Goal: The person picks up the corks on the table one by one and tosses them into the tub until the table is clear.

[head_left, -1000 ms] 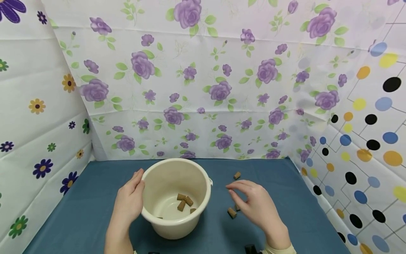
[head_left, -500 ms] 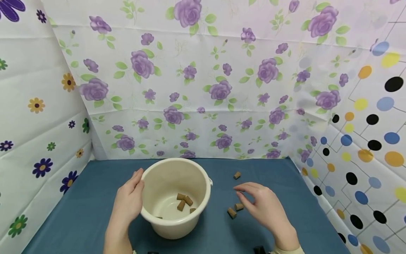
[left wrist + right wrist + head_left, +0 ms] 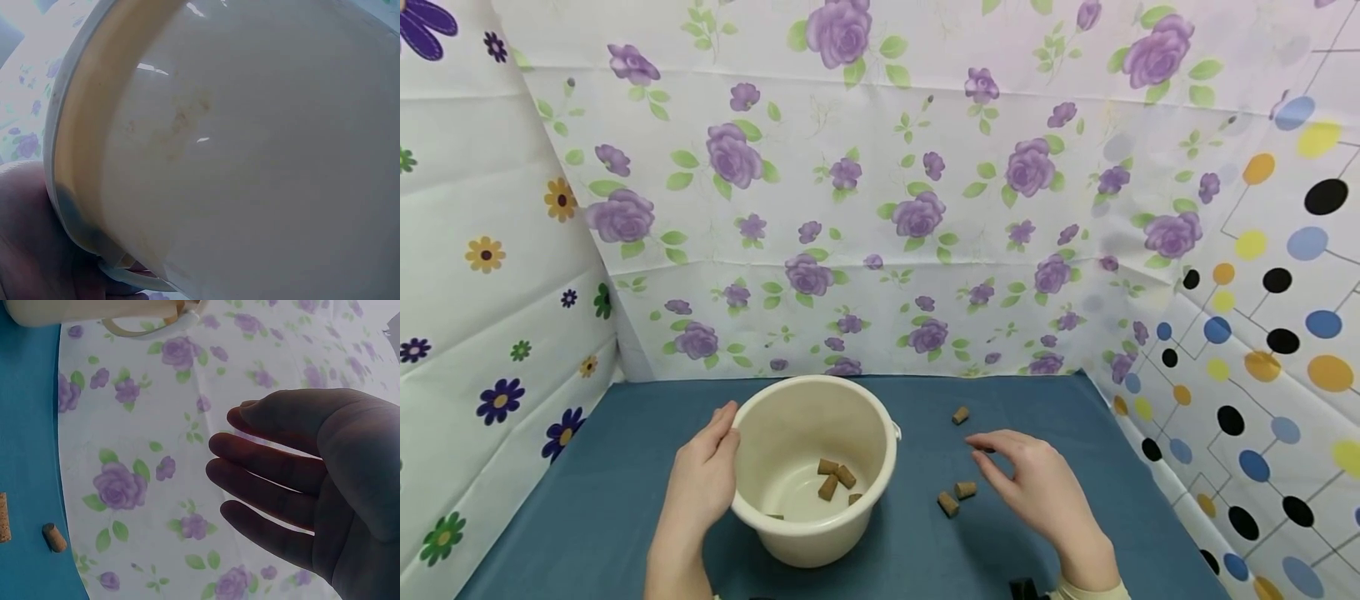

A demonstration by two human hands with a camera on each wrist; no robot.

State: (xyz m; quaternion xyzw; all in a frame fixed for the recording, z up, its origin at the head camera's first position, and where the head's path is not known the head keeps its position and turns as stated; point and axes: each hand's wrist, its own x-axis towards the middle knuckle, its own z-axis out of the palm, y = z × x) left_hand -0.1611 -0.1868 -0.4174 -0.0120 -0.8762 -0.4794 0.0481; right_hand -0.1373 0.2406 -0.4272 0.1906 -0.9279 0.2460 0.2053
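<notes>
A cream plastic bucket [image 3: 815, 533] stands tilted on the blue cloth. My left hand [image 3: 706, 471] grips its left rim, and the left wrist view shows that hand by the rim and the handle [image 3: 140, 279]. Several corks [image 3: 827, 487] lie at the bottom of the bucket. To the right of it, two corks [image 3: 948, 504] lie close together and a single cork [image 3: 960, 415] sits farther back. My right hand [image 3: 1037, 492] hovers right of these corks, its fingers relaxed, thumb and fingertips apart. In the right wrist view nothing is between its fingers [image 3: 262, 481].
Blue cloth [image 3: 572, 508] covers the table. A white sheet with purple roses [image 3: 917, 215] hangs behind it. Patterned sheets close off the left side [image 3: 505, 333] and the right side [image 3: 1270, 392].
My right hand has drawn back to the right, away from the bucket, bringing a partly covered cork into full sight. My left hand and the bucket have stayed nearly still.
</notes>
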